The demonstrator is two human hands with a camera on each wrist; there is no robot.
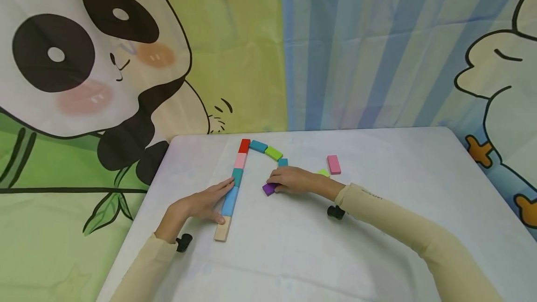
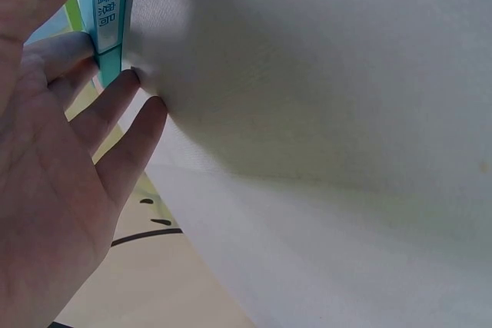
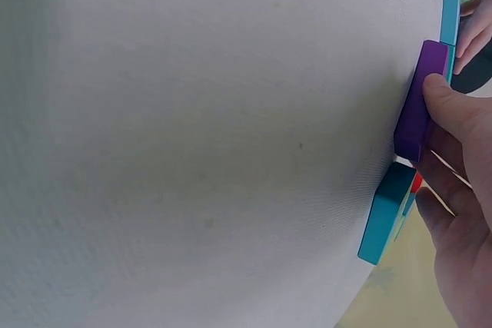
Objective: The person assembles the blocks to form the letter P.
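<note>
A straight row of blocks runs up the table: a plain wooden block (image 1: 222,230), a light blue block (image 1: 230,202), a teal block (image 1: 237,177), a pink block (image 1: 240,160) and a red block (image 1: 244,146). My left hand (image 1: 201,204) rests along its left side, fingers extended, fingertips at the teal block and thumb near the wooden one. My right hand (image 1: 293,180) pinches a purple block (image 3: 419,109) between thumb and fingers. Curving right from the red block are a blue block (image 1: 258,146), a green block (image 1: 273,153) and a blue-teal block (image 3: 386,213), close to the purple one.
A loose pink block (image 1: 333,164) lies right of the right hand. A light green block (image 1: 323,172) is partly hidden behind the right wrist. The white table (image 1: 293,255) meets printed cloth backdrops (image 1: 235,50) at its far edge.
</note>
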